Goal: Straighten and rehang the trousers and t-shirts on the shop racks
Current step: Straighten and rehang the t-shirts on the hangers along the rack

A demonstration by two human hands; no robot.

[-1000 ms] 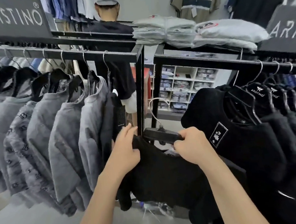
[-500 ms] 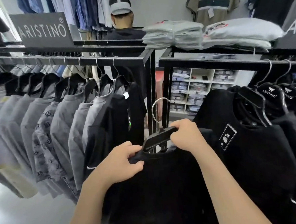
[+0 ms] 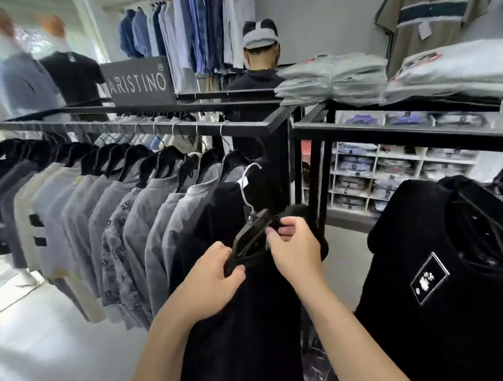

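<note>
A black t-shirt (image 3: pixel 242 333) hangs in front of me on a black hanger (image 3: pixel 252 235) with a silver hook, held below the left rack's rail (image 3: pixel 151 130). My left hand (image 3: pixel 209 282) grips the shirt's left shoulder at the hanger's lower end. My right hand (image 3: pixel 296 246) pinches the collar and the hanger's upper end. The hanger is tilted, its right side higher. The hook points up, free of the rail. Several grey and black t-shirts (image 3: pixel 113 229) hang in a row on that rack.
A second black rack (image 3: pixel 389 130) stands at right with black logo shirts (image 3: pixel 447 280) and folded bagged shirts (image 3: pixel 335 80) on top. A person in a grey cap (image 3: pixel 261 67) stands behind the racks. A brand sign (image 3: pixel 138 82) sits on the left rack. Grey floor lies at lower left.
The view has swung left and up. My hands have carried the black t-shirt leftwards toward the left rack's end, and the hanger has tilted more steeply.
</note>
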